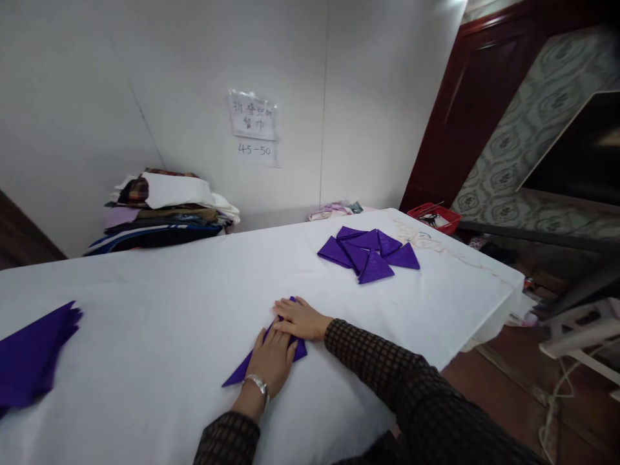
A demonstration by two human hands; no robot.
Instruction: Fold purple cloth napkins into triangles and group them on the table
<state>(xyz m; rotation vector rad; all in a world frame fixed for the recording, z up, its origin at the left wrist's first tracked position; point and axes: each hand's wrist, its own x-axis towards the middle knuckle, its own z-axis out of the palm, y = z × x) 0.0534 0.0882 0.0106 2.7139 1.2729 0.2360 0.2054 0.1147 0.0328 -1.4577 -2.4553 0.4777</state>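
Observation:
A purple cloth napkin [237, 373], folded to a triangle, lies on the white-covered table [159, 336] in front of me. My left hand [271, 361], with a silver bracelet at the wrist, rests flat on the napkin's middle, fingers stretched out. Pressing on its upper part is my right hand [301, 320], also flat, its fingers touching those of the left. The two hands hide much of the cloth; its left point and lower right corner show. Several folded purple napkins [378, 265] lie in an overlapping group farther back. At the left edge is a larger purple cloth stack [36, 355].
Behind the table's back edge rises a pile of folded clothes [169, 206], with a pale pink cloth [332, 210] farther right. A red basket [448, 219] sits past the far right corner. White furniture [581, 329] and a cable stand on the right-hand floor.

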